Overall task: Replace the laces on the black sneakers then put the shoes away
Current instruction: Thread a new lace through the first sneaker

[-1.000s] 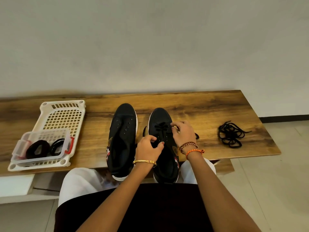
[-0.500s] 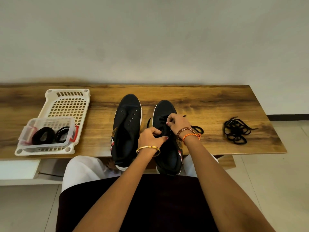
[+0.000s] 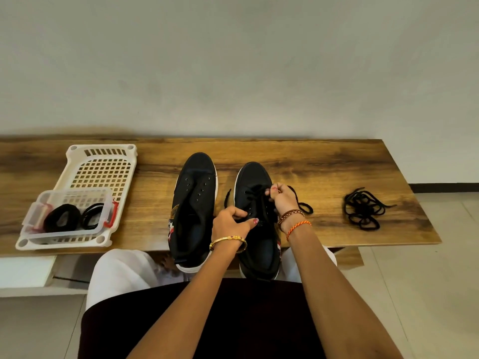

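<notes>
Black right sneaker (image 3: 255, 203) on wooden bench (image 3: 324, 164) | left hand (image 3: 229, 224) grips its tongue | right hand (image 3: 282, 196) pinches lace (image 3: 259, 190) just above | unlaced sneaker (image 3: 193, 203) left | loose laces (image 3: 363, 208) right

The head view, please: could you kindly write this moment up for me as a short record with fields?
surface: long wooden bench against a pale wall
left black sneaker: eyelets empty, no lace
right black sneaker: black lace partly threaded, ends trailing on both sides
left hand: grips the right sneaker's side
right hand: pinches the lace over the eyelets
loose black lace bundle: on the bench, right of the shoes
white perforated plastic basket: far left, holds a clear box with black coils
</notes>
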